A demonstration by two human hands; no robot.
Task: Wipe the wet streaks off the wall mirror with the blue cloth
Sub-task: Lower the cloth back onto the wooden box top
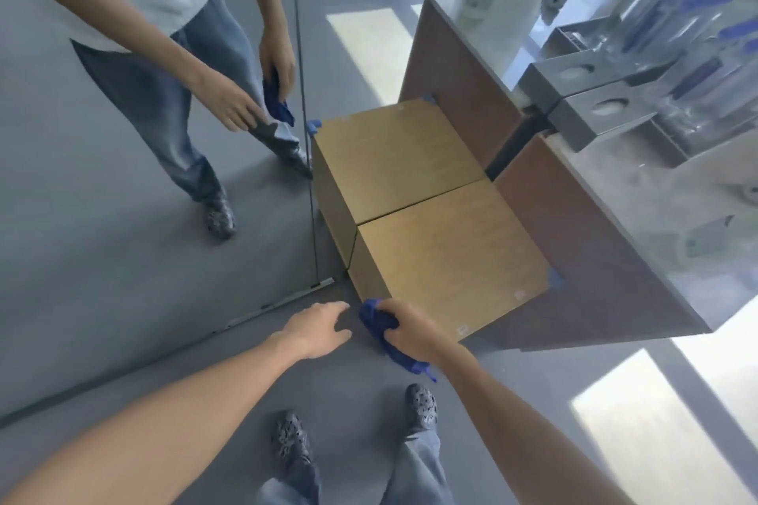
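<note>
The wall mirror (123,238) fills the left and upper part of the view, reaching down to a metal strip at the floor. It reflects a person standing with both arms out. My right hand (414,330) is closed around the bunched blue cloth (379,322), whose tail hangs below my wrist. The cloth is held just in front of the near edge of a low wooden box, away from the glass. My left hand (318,330) hovers beside it with fingers spread and holds nothing. No wet streaks can be made out on the mirror.
A low wooden box (447,254) stands against the mirror, right of my hands. Behind it is a brown counter (594,258) with a grey top carrying trays and blue-capped clear bottles (697,53). My feet in dark perforated clogs (420,406) stand on grey floor with sunlit patches.
</note>
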